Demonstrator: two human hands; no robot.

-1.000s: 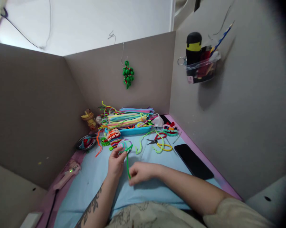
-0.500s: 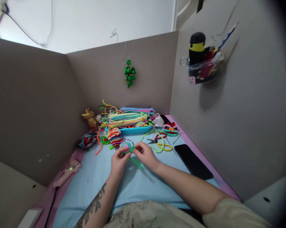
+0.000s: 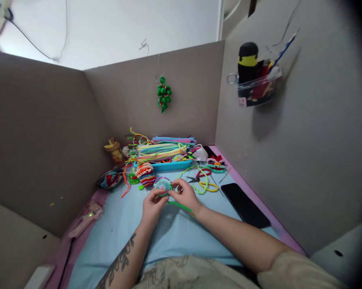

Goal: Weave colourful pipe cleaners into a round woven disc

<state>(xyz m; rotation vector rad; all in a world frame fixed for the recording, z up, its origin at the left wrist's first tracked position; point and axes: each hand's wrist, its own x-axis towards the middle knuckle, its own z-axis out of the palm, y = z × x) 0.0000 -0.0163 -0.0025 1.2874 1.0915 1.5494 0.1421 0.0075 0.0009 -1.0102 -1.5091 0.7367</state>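
Observation:
Both hands hold a small coiled disc of pipe cleaners [image 3: 162, 185], ringed in purple, teal and green, just above the light blue mat [image 3: 127, 228]. My left hand [image 3: 152, 204] pinches its lower left edge. My right hand [image 3: 184, 195] grips its right side, and a loose green pipe cleaner tail [image 3: 181, 206] trails from the disc under that hand toward the right. A striped coiled piece [image 3: 145, 174] lies on the mat just beyond the disc.
A blue tray of pipe cleaners [image 3: 163, 154] sits at the back, scissors [image 3: 199, 176] and loose loops to its right. A black phone [image 3: 245, 204] lies at the right edge, a metal dish [image 3: 109, 179] and glue gun [image 3: 84, 220] at the left. Grey partitions [image 3: 42, 136] surround the desk.
My right hand moved up from the mat to the disc, bringing the green tail with it, and the tail now lies flatter and points right. The disc sits slightly farther right.

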